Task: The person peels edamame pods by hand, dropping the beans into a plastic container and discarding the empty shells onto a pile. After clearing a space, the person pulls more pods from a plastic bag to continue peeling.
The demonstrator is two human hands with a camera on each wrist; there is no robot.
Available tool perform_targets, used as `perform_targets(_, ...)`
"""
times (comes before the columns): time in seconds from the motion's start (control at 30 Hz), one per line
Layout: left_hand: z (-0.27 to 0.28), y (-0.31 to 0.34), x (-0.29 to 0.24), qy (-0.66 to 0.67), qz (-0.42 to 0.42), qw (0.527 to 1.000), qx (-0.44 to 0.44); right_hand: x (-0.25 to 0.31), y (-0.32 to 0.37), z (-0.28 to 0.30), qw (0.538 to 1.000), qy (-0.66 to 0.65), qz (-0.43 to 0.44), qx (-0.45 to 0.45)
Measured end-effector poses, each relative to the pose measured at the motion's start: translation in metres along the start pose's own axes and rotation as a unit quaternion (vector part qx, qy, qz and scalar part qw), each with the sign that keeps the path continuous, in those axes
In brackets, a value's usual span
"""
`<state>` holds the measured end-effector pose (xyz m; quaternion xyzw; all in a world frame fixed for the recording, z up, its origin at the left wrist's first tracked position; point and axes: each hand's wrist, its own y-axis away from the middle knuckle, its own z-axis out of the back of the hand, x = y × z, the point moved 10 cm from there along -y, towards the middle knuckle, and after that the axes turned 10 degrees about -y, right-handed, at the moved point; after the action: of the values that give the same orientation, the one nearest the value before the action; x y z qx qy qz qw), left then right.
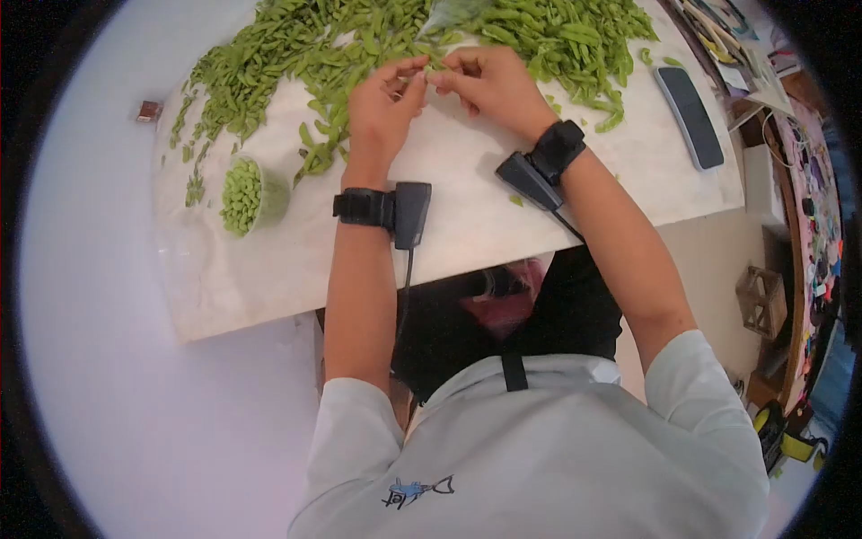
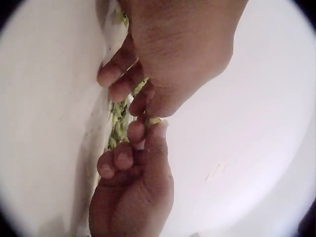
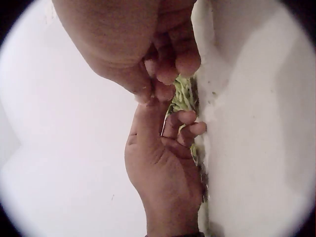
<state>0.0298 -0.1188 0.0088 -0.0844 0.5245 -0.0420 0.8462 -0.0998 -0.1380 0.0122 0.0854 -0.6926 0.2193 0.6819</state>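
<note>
Above the pile of green soybean pods, my two hands meet fingertip to fingertip. A green soybean pod shows as a small bit between them, mostly hidden by the fingers. Thumb and forefinger of my left hand pinch it from one side. From the other side my right hand pinches it the same way. In the right wrist view the fingers cover the pod. To the left of my left forearm stands a clear plastic cup filled with shelled green beans.
The pods spread over the far part of the pale-covered table. A clear plastic bag lies among them. On the right side rests a phone. Past the table's right edge are a wooden crate and a cluttered shelf.
</note>
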Motion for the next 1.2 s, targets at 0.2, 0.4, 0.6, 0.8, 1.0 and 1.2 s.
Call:
perform_targets(0.2, 0.002, -0.004, -0.004, -0.029, -0.031, 0.999, -0.014, 0.002, -0.003, -0.001, 1.000, 0.005, 0.025, 0.001)
perform_targets(0.4, 0.001, 0.000, -0.006, -0.041, -0.019, 0.999, -0.006, 0.002, -0.002, -0.004, 1.000, 0.015, 0.011, 0.006)
perform_targets(0.6, -0.002, -0.002, 0.000, 0.029, -0.021, 0.999, -0.009, -0.004, -0.003, -0.002, 1.000, 0.009, 0.001, 0.007)
perform_targets(0.8, -0.004, -0.005, 0.002, 0.005, -0.013, 1.000, 0.011, -0.001, -0.005, 0.000, 1.000, 0.017, 0.016, 0.008)
perform_targets(1.0, -0.003, -0.006, 0.003, 0.045, -0.007, 0.999, 0.006, 0.002, -0.002, 0.000, 1.000, -0.005, 0.010, -0.005)
perform_targets(1.2, -0.002, -0.008, 0.012, 0.100, 0.010, 0.995, -0.001, 0.002, -0.003, -0.004, 1.000, 0.002, 0.018, 0.012)
